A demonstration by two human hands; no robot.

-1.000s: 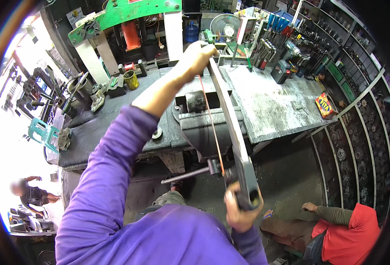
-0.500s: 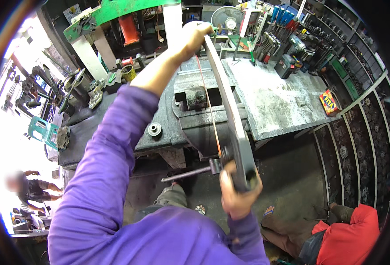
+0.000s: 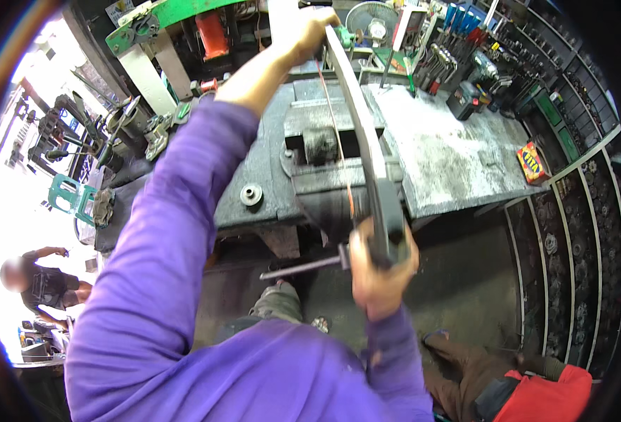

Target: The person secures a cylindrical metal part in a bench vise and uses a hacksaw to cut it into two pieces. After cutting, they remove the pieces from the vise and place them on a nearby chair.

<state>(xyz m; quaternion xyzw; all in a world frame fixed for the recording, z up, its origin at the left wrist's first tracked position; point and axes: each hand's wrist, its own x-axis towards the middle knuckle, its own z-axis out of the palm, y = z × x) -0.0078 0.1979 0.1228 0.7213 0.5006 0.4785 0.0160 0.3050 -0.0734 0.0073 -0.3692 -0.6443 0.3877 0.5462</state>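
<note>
A: What do we see nearest?

B: A purple sleeve leading to the right hand, wrapped tightly round the handle of a hacksaw. The palm and fingers cover most of the handle, and we see it blurred.

A: And to the right, low down?

B: A person in red, cut off by the lower edge.

A: Moving outward?

B: The vise, with its bar sticking out leftward; the right hand hides where we would look for the bar's other end. A ring-shaped metal part sits on the bench, left of the vise.

A: Does the blade touch the dark round piece at the vise?

B: It passes over or just beside its right side; we cannot tell if they touch.

A: And the saw's far end?

B: In the left hand, closed over it, its fingertips hard for us to make out. The saw slants between both hands, its frame right of the blade. Beyond, we see a fan.
</note>
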